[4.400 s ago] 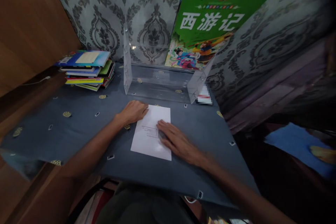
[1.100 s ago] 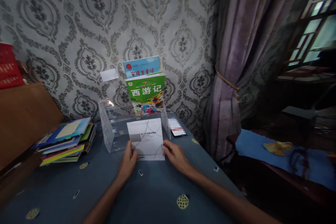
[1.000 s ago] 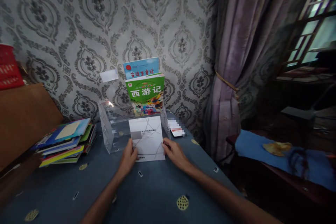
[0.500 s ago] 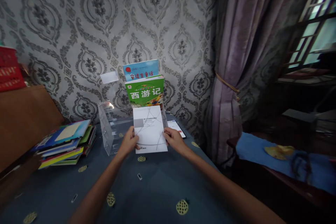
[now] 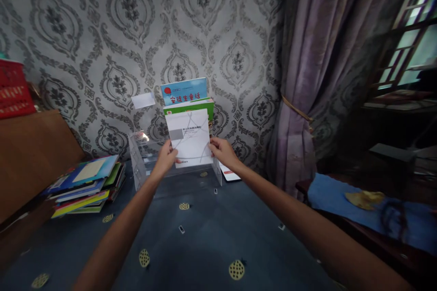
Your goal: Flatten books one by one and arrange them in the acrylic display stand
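Note:
A white booklet (image 5: 191, 143) with a grey block and thin lines on its cover is held upright, tilted slightly, between both hands. My left hand (image 5: 166, 158) grips its lower left edge, and my right hand (image 5: 222, 151) pinches its lower right edge. Just behind it a green book (image 5: 170, 110) and a taller blue book (image 5: 184, 90) stand in a clear plastic rack (image 5: 134, 159). The booklet covers most of the green book. It overlaps the front of the rack in view; I cannot tell whether its lower edge touches the rack.
On the left lies a stack of books (image 5: 85, 186) beside a brown wooden panel (image 5: 34, 154) and a red basket (image 5: 13, 88). A phone (image 5: 231, 173) rests right of the rack. A patterned dark tablecloth (image 5: 205, 245) covers the table. A curtain (image 5: 297, 77) hangs at the right.
Both hands have raised the white booklet and carried it slightly left toward the rack. It now hides most of the green book, and the rack's lower front has come into view.

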Available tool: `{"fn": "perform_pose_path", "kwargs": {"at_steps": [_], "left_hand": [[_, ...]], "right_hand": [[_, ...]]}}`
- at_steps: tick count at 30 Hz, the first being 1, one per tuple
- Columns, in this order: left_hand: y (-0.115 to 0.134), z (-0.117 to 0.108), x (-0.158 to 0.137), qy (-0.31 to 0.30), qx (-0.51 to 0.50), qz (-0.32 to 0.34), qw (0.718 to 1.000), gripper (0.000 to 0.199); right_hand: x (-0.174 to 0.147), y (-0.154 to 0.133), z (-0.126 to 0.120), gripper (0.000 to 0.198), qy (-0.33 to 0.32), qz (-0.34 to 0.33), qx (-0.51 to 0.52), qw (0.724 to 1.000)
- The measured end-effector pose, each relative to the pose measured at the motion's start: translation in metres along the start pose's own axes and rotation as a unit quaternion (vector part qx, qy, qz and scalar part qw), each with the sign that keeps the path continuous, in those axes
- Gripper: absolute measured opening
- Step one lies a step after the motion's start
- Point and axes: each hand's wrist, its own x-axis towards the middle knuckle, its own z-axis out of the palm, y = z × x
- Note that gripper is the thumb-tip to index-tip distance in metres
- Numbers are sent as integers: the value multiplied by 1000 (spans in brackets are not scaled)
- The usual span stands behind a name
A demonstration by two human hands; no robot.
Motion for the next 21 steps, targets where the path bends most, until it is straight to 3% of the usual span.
{"fn": "perform_pose_path", "kwargs": {"at_steps": [4,9,15,21], "left_hand": [[16,-5,28,25,94,88,991,32],[32,-12,41,68,251,170,950,19],[33,-12,34,96,397,201,890,8],[18,-9,32,85,417,198,883,6]], "right_hand": [[36,-13,-9,11,37,-40,-18,998],[53,-21,-14,15,76,-89,-37,992],[50,-9,-14,12,104,-143,-114,978],[51,10,-11,11,89,-137,-132,978]]}}
